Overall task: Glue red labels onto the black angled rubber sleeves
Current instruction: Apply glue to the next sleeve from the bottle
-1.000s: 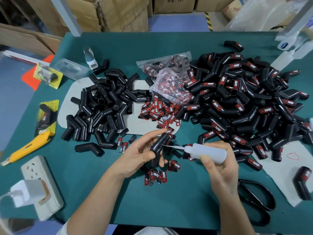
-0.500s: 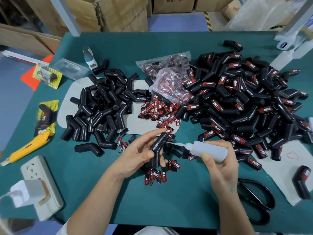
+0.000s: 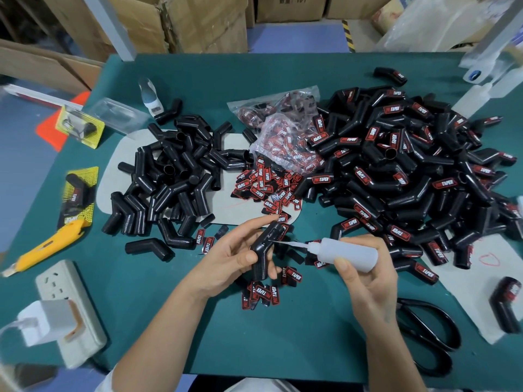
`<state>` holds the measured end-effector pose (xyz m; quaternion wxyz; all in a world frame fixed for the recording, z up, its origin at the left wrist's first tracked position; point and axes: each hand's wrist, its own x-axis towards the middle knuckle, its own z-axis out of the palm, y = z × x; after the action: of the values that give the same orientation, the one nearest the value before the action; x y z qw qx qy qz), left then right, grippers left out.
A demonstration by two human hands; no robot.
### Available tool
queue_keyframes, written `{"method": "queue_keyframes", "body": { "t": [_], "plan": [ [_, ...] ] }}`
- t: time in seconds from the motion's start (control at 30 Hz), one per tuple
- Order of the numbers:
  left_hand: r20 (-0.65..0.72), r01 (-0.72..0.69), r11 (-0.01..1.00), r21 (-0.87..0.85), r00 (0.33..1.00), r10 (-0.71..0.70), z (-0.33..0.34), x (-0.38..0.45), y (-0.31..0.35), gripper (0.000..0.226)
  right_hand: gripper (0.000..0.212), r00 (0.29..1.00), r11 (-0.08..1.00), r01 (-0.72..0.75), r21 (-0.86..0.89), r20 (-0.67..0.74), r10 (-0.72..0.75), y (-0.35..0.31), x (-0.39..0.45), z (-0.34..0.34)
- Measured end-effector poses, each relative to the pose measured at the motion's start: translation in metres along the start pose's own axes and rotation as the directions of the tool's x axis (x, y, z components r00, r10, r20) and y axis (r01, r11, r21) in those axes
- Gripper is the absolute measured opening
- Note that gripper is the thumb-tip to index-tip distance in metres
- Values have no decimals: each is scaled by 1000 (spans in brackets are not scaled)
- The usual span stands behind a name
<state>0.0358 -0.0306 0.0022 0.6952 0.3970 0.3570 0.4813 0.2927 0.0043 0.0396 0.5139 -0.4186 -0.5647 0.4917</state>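
Note:
My left hand point(image 3: 226, 258) grips a black angled rubber sleeve point(image 3: 264, 250) just above the green table. My right hand point(image 3: 365, 278) holds a translucent glue bottle point(image 3: 348, 253) sideways, its thin nozzle touching the sleeve's upper arm. Loose red labels point(image 3: 261, 297) lie on the mat right below the sleeve, and more red labels point(image 3: 266, 183) are heaped behind it. A pile of bare sleeves point(image 3: 172, 179) sits at the left. A large pile of labelled sleeves point(image 3: 410, 171) fills the right.
Clear bags of labels point(image 3: 283, 128) lie between the two piles. Black scissors point(image 3: 430, 335) rest at the near right. A yellow utility knife point(image 3: 48, 244) and a white power strip point(image 3: 70, 312) sit at the near left. Cardboard boxes point(image 3: 198, 21) stand beyond the table.
The glue bottle's nozzle has slid slightly along the sleeve's upper arm. Both hands otherwise stay in place.

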Motion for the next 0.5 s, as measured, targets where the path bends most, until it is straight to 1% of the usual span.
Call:
{"method": "queue_keyframes", "body": {
  "t": [0.1,0.13,0.23,0.5],
  "plan": [
    [2,1,1000,-4,1000,-1,0,0,0,73,37,999,1000,-13,0,-36,13,3,1,-2],
    [3,1,1000,-5,1000,-1,0,0,0,73,36,999,1000,-18,4,-43,18,2,1,-2],
    [4,11,1000,-4,1000,-11,-1,0,-2,75,30,1000,1000,-3,4,-11,3,-1,0,0],
    [3,9,1000,-13,1000,-9,-1,0,-1,74,30,1000,1000,-8,3,29,8,-2,-1,0]
  ]
}}
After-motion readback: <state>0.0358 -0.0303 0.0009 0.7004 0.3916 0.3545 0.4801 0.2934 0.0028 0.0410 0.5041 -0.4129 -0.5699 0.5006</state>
